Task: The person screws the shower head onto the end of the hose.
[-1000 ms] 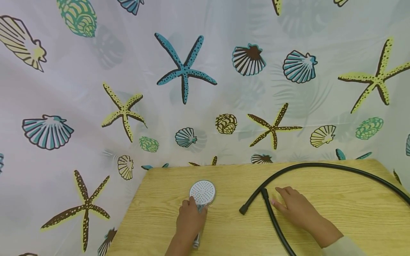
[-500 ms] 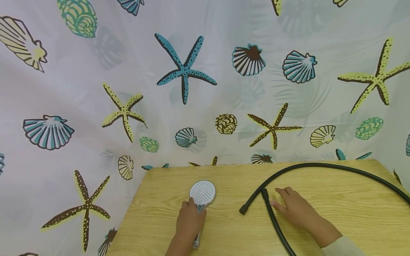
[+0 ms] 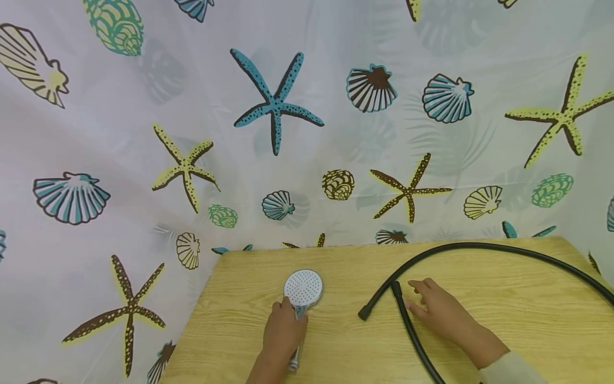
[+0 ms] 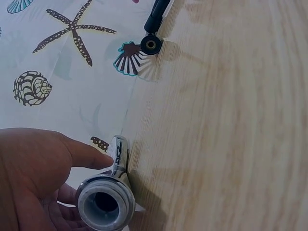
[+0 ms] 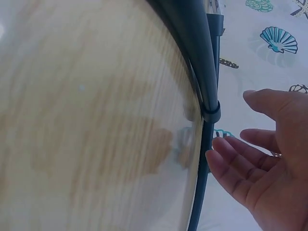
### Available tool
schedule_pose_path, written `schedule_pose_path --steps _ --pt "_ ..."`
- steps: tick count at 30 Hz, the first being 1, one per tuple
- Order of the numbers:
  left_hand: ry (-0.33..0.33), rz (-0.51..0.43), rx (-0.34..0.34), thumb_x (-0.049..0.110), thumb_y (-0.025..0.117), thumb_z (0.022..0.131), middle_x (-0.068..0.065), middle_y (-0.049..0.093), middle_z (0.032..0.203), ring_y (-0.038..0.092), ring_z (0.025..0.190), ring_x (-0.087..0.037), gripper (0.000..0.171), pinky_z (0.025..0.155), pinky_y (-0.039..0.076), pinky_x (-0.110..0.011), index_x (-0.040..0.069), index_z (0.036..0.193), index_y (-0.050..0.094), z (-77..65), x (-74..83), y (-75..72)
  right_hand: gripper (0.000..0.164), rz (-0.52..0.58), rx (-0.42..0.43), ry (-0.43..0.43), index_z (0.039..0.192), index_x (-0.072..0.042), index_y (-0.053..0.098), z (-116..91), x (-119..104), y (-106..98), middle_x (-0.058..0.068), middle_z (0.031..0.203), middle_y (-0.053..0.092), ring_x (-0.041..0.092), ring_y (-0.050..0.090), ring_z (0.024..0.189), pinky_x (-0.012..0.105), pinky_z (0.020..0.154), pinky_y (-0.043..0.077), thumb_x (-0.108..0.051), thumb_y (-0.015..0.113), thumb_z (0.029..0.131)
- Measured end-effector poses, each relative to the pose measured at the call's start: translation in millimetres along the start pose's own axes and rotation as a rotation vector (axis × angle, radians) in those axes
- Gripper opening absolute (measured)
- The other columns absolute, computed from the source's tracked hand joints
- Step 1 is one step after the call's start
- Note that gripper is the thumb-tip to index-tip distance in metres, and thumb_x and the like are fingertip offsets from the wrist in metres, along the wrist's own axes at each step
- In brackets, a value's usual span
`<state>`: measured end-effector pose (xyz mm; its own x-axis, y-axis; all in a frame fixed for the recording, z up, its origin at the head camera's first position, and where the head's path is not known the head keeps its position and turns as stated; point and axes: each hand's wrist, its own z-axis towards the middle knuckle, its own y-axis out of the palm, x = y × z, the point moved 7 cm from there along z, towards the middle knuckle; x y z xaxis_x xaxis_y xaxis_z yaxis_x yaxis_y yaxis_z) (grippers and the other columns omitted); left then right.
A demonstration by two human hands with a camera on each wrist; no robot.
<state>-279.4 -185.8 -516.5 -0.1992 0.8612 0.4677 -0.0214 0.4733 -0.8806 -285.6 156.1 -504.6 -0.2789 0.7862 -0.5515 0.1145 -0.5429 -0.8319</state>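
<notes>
On the wooden table lies a chrome hand shower head, its white, dotted spray face turned up. My left hand holds it by the handle, thumb on one side and fingers on the other; the palm hides much of the handle in the head view. The threaded handle end faces the left wrist camera. A black shower hose lies in a wide loop at the right, its two ends near each other. My right hand hovers beside one hose end, fingers loosely bent and holding nothing.
The wood-grain table top runs beneath everything. Behind it and at both sides hangs a white curtain printed with starfish and shells. Past the right and lower picture edges the hose passes out of view.
My right hand's fingers have shifted slightly and bent a little more near the hose end. The left hand, the shower head and the hose have stayed almost in place.
</notes>
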Motion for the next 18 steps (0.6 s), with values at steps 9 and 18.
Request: schedule_pose_path --steps 9,18 --pt "0.009 0.004 -0.006 0.027 0.068 0.092 -0.032 0.056 0.125 0.065 0.102 -0.038 0.070 0.085 0.058 -0.050 -0.016 0.141 0.044 1.3 -3.2 0.3 0.054 0.119 -0.019 0.049 0.142 0.000 0.052 1.0 6.1 6.2 0.012 0.122 0.061 0.016 0.064 0.095 0.034 0.077 0.058 -0.029 0.065 0.099" --pt "-0.006 -0.004 -0.011 0.027 0.070 0.091 -0.027 0.060 0.114 0.061 0.088 -0.027 0.065 0.077 0.058 -0.044 -0.015 0.136 0.050 1.3 -5.5 0.4 0.053 0.153 -0.023 0.034 0.139 0.003 0.054 3.5 6.0 8.7 0.013 0.120 0.063 0.011 0.060 0.090 0.025 0.071 0.053 -0.025 0.068 0.097"
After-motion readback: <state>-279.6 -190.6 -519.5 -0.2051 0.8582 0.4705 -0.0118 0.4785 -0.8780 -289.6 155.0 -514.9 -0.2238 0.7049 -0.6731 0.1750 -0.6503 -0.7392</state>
